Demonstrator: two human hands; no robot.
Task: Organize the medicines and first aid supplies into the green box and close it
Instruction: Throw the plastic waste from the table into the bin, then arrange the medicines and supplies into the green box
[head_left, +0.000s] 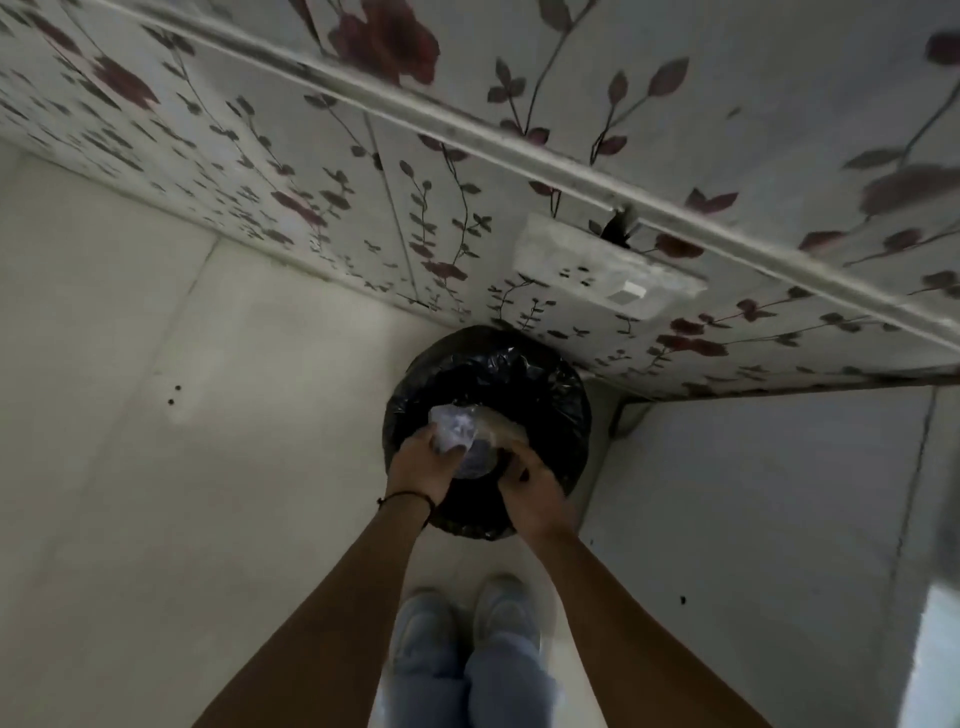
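Both my hands reach down over a round bin lined with a black bag on the floor by the wall. My left hand grips a crumpled clear plastic wrapper above the bin's opening. My right hand holds the wrapper's other side, fingers curled at its brownish edge. What the wrapper holds is too blurred to tell. The green box and the medicines are not in this view.
A wall with floral paper rises just behind the bin, with a white socket plate on it. Pale floor tiles spread to the left. My feet in light shoes stand close to the bin.
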